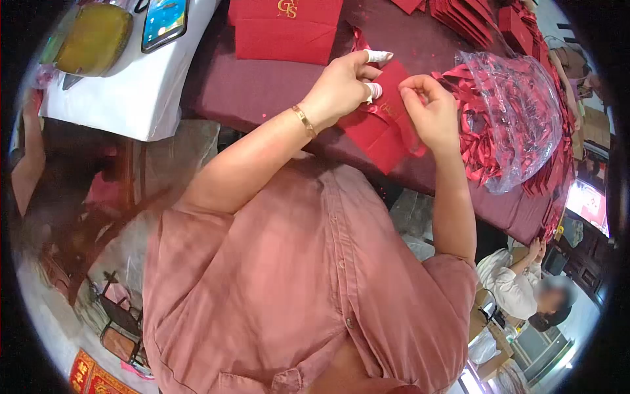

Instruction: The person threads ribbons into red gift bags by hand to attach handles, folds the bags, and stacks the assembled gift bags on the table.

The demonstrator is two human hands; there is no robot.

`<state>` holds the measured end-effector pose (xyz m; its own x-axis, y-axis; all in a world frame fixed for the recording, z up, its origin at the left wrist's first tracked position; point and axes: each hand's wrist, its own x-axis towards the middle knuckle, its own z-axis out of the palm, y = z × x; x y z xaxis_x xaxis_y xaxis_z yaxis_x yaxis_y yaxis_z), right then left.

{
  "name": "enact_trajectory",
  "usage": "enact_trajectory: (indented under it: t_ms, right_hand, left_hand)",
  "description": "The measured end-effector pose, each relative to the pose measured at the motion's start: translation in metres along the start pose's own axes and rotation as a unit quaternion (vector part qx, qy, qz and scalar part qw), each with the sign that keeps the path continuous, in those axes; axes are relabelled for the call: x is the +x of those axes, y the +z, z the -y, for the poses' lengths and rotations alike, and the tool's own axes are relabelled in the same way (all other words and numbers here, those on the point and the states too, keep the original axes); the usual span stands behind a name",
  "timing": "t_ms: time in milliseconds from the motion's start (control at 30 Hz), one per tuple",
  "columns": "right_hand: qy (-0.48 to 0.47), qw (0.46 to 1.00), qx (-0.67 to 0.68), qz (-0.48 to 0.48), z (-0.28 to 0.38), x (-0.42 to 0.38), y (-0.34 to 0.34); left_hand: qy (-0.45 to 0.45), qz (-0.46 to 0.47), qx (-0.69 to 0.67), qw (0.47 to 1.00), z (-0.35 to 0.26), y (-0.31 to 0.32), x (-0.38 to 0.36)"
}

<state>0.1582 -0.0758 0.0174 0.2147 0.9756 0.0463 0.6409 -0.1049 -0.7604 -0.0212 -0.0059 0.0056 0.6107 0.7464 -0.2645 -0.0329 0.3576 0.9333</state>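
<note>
A small red paper bag [382,146] with gold lettering lies tilted at the table's edge, a red ribbon [379,111] running across it. My left hand [344,85] is closed on the bag's upper left side. White wrapping covers two of its fingertips, and a gold bracelet [304,121] circles that wrist. On the bag's other side, my right hand [433,110] pinches thumb and forefinger together at its edge. Blurred ribbon hangs just below those fingertips and appears to be held in them; its end is hidden.
A clear plastic bag of red ribbons [512,125] lies to the right. A larger red bag [286,33] stands ahead, with stacked red bags [462,20] at the back right. On the white-covered table [141,98] are a phone [165,23] and yellowish pouch [94,39]. Another person [515,289] sits far right.
</note>
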Motion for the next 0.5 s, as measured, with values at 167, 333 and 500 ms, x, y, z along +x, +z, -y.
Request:
enact_trajectory:
  t_ms: [167, 333, 500]
  right_hand:
    - [-0.025, 1.0, -0.002, -0.015, 0.009, -0.003, 0.001]
    - [-0.103, 0.992, -0.055, -0.039, 0.013, -0.003, -0.002]
    - [-0.126, 0.988, -0.08, -0.04, 0.018, -0.002, 0.0]
  left_hand:
    - [0.019, 0.001, 0.003, 1.0, 0.007, 0.0, 0.003]
    - [0.025, -0.008, -0.003, 1.0, 0.007, 0.002, 0.001]
    - [0.07, 0.007, 0.021, 0.997, 0.009, 0.004, 0.001]
